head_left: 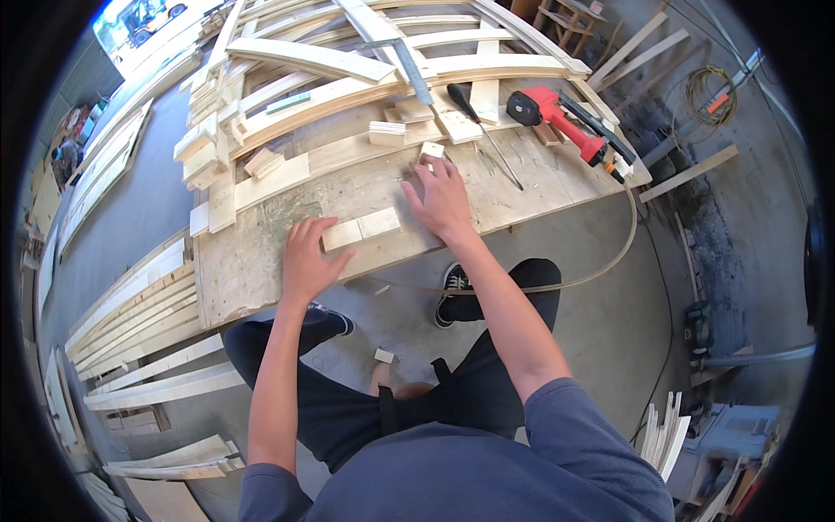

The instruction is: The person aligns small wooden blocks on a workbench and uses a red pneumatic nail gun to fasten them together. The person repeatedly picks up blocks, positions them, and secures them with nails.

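Observation:
Two pale wooden blocks (361, 229) lie end to end near the front edge of a worn wooden workbench (252, 283). Around their left end, my left hand (310, 257) rests with its thumb and fingers apart, close against the wood. My right hand (442, 198) reaches farther over the bench, thumb spread away from the fingers. Its fingertips are at a small wooden block (432, 151) and partly cover it; whether they touch it is hard to tell. Right of that hand lies a screwdriver (487, 130) with a black handle. A red and black nail gun (561, 122) sits beyond it.
Wooden frames (313, 96) are stacked across the bench's far side, with a metal square (409, 70) on top. Loose offcuts (387, 132) lie before them. An air hose (631, 235) loops from the nail gun below the bench edge. Long boards (143, 304) are piled left.

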Demonstrator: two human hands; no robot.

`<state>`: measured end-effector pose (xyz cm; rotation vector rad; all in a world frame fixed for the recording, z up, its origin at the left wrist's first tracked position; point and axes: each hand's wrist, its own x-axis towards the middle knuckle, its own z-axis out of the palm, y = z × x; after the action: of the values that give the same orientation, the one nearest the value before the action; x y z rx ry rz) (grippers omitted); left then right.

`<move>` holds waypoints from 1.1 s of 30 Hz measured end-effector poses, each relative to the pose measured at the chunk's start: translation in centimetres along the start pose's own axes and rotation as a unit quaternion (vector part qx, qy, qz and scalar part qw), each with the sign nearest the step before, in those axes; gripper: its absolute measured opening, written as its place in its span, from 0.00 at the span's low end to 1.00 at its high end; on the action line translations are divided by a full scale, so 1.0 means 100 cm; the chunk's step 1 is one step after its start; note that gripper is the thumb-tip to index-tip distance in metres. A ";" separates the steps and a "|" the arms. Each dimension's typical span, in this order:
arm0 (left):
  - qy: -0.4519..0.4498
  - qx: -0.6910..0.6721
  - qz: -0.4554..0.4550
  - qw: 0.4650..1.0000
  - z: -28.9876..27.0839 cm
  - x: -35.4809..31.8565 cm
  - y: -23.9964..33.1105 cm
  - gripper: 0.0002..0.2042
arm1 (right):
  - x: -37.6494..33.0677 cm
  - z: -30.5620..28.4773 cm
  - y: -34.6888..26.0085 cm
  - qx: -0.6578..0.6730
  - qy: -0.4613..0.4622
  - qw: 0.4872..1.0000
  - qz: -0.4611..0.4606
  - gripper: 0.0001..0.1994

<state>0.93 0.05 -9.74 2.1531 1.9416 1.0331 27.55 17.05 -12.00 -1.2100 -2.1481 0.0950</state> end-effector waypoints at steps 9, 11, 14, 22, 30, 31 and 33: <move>-0.004 0.014 0.004 1.000 -0.001 -0.001 -0.003 0.27 | 0.002 -0.015 -0.007 0.055 -0.031 0.997 0.048 0.14; -0.002 0.009 0.004 1.000 0.002 0.000 0.000 0.27 | -0.002 -0.011 -0.002 0.047 0.020 0.998 0.027 0.15; 0.001 0.015 0.010 1.000 0.001 0.000 0.000 0.27 | -0.003 -0.010 -0.001 0.049 0.058 0.997 0.008 0.15; 0.005 -0.003 0.003 1.000 -0.002 0.000 0.000 0.27 | -0.014 -0.035 -0.018 0.227 -0.088 0.969 -0.032 0.18; 0.018 -0.004 0.009 1.000 0.001 -0.004 -0.008 0.25 | -0.030 -0.034 -0.035 0.228 -0.142 0.960 -0.086 0.23; 0.012 -0.022 0.000 1.000 0.000 -0.005 -0.008 0.25 | -0.029 -0.033 -0.035 0.235 -0.144 0.958 -0.083 0.24; 0.002 -0.057 -0.020 0.998 -0.001 -0.006 -0.008 0.25 | -0.028 -0.032 -0.033 0.249 -0.149 0.954 -0.077 0.24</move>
<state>0.18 -0.34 -10.28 2.0455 1.8700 1.1133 28.01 12.19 -9.72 -0.7670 -2.2688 0.7451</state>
